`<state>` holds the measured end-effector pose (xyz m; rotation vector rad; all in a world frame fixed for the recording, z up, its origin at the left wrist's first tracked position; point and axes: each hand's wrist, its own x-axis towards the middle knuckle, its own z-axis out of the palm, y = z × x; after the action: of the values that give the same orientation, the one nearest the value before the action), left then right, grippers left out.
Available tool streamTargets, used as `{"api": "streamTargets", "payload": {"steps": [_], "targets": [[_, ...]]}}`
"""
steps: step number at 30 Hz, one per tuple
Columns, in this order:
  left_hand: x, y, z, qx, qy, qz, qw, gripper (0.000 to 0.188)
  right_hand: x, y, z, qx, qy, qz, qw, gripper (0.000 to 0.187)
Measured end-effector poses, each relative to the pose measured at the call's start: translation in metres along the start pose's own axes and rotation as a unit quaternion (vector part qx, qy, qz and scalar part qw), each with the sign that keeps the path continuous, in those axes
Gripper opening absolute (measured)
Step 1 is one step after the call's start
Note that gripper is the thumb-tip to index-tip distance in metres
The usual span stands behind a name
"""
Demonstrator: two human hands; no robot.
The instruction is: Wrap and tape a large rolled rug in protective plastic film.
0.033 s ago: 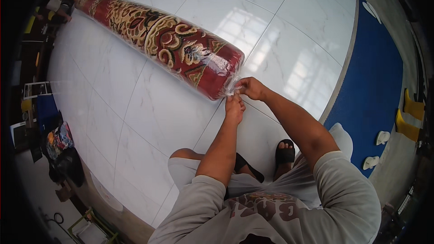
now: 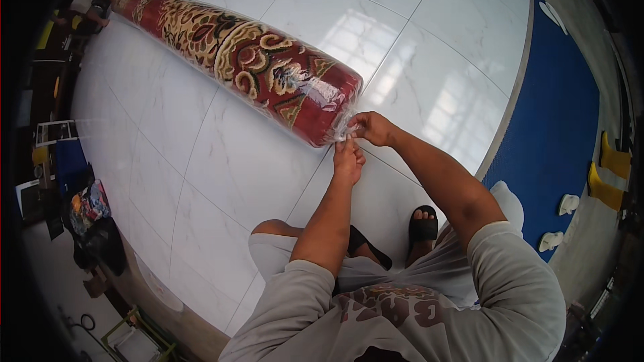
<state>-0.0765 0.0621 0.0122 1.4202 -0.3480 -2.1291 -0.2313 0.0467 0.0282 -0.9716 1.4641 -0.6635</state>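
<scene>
A rolled rug (image 2: 241, 60), red with gold patterns and sealed in clear plastic wrap (image 2: 335, 117), lies on the white tiled floor (image 2: 221, 161), running from far left to its near end at the centre. Both hands meet at that near end: the left hand (image 2: 348, 159) and right hand (image 2: 373, 129) each have their grip pinched together on the loose wrap at the rug's edge. Open floor spreads on every side of the rug. A blue mat (image 2: 557, 127) borders the tiles on the right.

Grey printed T-shirt (image 2: 402, 315), black sandals (image 2: 423, 228)
</scene>
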Motion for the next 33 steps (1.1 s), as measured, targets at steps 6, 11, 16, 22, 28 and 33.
{"api": "streamTargets", "payload": {"steps": [6, 11, 16, 22, 28, 33], "targets": [[-0.016, 0.008, -0.019, 0.246, 0.029, -0.003, 0.969, 0.013, -0.005, -0.015, -0.008, -0.308, -0.073, -0.232, 0.92, 0.033], [-0.014, 0.028, -0.036, 0.357, 0.116, 0.018, 0.927, 0.015, -0.001, -0.011, -0.021, -0.437, -0.073, -0.312, 0.841, 0.042], [-0.04, 0.038, 0.008, 0.287, 0.049, -0.124, 0.949, 0.014, -0.03, 0.013, -0.005, -0.431, -0.066, -0.261, 0.862, 0.045], [-0.027, 0.046, -0.011, 0.122, -0.037, -0.145, 0.981, 0.021, -0.036, 0.003, 0.002, -0.356, -0.036, -0.281, 0.891, 0.04], [-0.029, 0.025, -0.008, 0.065, -0.015, 0.039, 0.997, 0.046, -0.022, 0.017, 0.016, -0.164, 0.029, -0.176, 0.97, 0.023], [-0.026, -0.001, 0.016, 0.085, 0.12, 0.083, 0.986, 0.03, -0.022, 0.025, 0.03, -0.059, 0.111, -0.094, 0.988, 0.021]]}}
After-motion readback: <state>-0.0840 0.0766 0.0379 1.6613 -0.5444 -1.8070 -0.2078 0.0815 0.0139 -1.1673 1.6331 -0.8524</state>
